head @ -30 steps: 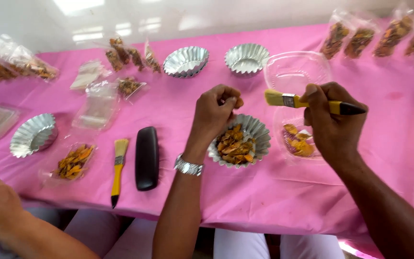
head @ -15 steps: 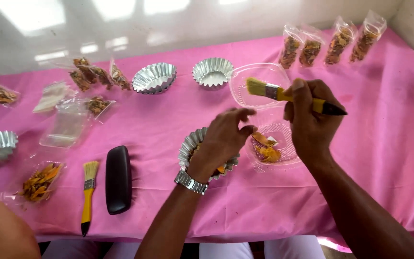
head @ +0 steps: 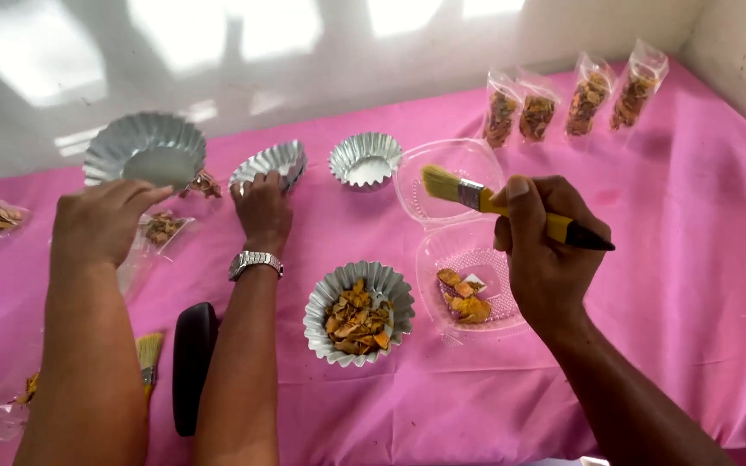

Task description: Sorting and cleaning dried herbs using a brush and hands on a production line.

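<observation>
The left hand [head: 262, 207] grips an empty foil cup [head: 269, 164]; the right hand [head: 541, 250] clenches a brush [head: 511, 207] whose bristles could shed into the clear container [head: 468, 285] below

On the surface [head: 692, 259], a foil cup [head: 358, 312] of chips sits in front, with an open plastic box [head: 468, 259] just to its right. Behind them two empty foil cups [head: 364, 160] stand side by side. Four filled bags [head: 563, 103] line the far right edge. A dark case [head: 192, 362] lies at the near left, a brush [head: 147, 362] beside it
</observation>
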